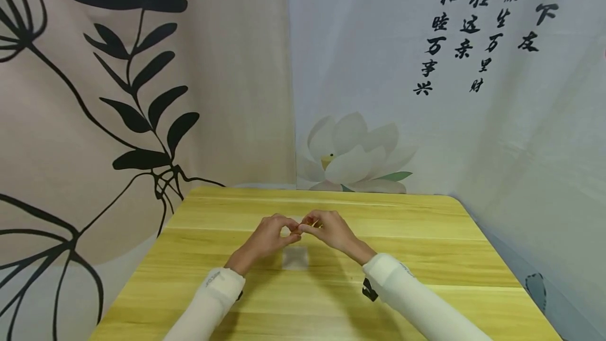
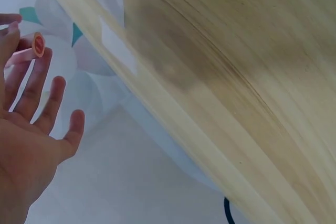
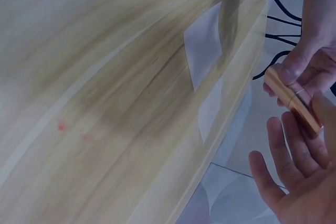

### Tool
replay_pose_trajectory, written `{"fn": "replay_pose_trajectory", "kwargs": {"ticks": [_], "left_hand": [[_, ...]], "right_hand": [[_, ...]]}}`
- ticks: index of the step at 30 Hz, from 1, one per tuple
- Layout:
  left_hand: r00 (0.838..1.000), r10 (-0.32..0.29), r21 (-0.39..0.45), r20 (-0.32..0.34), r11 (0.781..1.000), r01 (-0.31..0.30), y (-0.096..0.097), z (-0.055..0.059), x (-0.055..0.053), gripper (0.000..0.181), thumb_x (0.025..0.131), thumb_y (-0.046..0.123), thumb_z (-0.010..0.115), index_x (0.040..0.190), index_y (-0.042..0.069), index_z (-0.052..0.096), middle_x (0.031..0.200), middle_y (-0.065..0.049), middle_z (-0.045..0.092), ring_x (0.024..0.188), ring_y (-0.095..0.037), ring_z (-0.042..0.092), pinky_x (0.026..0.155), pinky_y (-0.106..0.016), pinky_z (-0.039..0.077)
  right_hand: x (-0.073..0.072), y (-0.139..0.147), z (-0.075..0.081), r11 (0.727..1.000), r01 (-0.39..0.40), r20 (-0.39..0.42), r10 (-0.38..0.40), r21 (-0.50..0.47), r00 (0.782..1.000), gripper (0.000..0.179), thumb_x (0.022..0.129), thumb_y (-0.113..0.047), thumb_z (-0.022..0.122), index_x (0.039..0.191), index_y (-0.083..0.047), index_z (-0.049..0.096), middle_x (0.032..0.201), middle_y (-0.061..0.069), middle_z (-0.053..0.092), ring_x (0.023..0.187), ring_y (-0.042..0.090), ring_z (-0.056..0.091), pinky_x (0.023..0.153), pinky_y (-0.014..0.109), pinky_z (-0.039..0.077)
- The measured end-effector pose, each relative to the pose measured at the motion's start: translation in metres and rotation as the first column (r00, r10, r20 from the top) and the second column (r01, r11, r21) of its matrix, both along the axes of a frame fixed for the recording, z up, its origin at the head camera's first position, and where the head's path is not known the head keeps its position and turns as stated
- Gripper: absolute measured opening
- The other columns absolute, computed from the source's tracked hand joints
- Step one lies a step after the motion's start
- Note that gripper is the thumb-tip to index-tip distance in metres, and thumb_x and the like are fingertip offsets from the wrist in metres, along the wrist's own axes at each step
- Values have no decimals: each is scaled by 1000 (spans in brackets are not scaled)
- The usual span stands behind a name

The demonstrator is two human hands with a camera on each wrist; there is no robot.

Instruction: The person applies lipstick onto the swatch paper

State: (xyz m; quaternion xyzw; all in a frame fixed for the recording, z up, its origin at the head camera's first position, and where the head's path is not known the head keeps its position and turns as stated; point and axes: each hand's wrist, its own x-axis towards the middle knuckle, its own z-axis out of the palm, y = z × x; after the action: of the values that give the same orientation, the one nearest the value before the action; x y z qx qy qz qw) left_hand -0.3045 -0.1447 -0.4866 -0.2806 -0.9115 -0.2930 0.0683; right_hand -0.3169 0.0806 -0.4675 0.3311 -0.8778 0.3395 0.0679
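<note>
Both hands meet over the middle of the table, holding a small orange stick-shaped stamp (image 3: 292, 99) between them. A seam runs across its body in the right wrist view, and a red face shows in its end in the left wrist view. My left hand (image 1: 270, 234) pinches one end with thumb and fingers. At the other end, my right hand (image 1: 331, 229) grips it between thumb and fingertips, its other fingers spread loosely. In the head view the fingers mostly hide the stamp. Below the hands lies a square of white paper (image 1: 295, 258) on the table.
A second white paper piece (image 3: 210, 111) lies beside the first on the wooden table (image 1: 426, 257). Small red marks (image 3: 61, 126) spot the tabletop. Printed cloth curtains (image 1: 246, 78) hang behind the table's far edge and along its sides.
</note>
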Motion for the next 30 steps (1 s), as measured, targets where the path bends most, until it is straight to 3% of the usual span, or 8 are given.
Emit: {"fn": "replay_pose_trajectory", "kwargs": {"ticks": [12, 20, 25, 30], "left_hand": [[1000, 12, 17, -3, 1000, -12, 6, -1, -3, 12, 95, 27, 78, 106, 23, 81, 95, 15, 74, 106, -16, 63, 103, -61, 39], [1000, 15, 17, 2, 1000, -15, 5, -2, -1, 16, 96, 25, 76, 111, 20, 79, 106, 8, 76, 112, -20, 63, 103, -61, 40], [1000, 11, 11, -3, 1000, -11, 5, -5, 0, 15, 97, 23, 76, 110, 17, 79, 108, 4, 77, 111, -23, 64, 102, -62, 42], [1000, 13, -3, -10, 1000, -13, 7, -5, -2, 19, 97, 26, 75, 113, 17, 79, 109, 5, 76, 112, -22, 64, 103, -60, 42]], "right_hand": [[0, 3, -1, 999, -33, -14, 33, 8, 999, 10, 99, -24, 73, 103, -15, 75, 91, -7, 72, 85, 10, 67, 77, 30, 57], [-2, 5, 0, 988, -152, -3, 152, -40, 988, 25, 98, -11, 73, 121, -2, 71, 109, 7, 76, 96, 22, 72, 87, 46, 59], [-4, 4, -3, 980, -196, -20, 195, -34, 981, 26, 98, -3, 72, 123, -1, 68, 111, 6, 77, 98, 20, 73, 90, 44, 58], [-4, 7, -1, 982, -190, -18, 189, -17, 982, 27, 97, -1, 72, 124, -3, 69, 112, 5, 76, 99, 19, 73, 92, 41, 58]]}}
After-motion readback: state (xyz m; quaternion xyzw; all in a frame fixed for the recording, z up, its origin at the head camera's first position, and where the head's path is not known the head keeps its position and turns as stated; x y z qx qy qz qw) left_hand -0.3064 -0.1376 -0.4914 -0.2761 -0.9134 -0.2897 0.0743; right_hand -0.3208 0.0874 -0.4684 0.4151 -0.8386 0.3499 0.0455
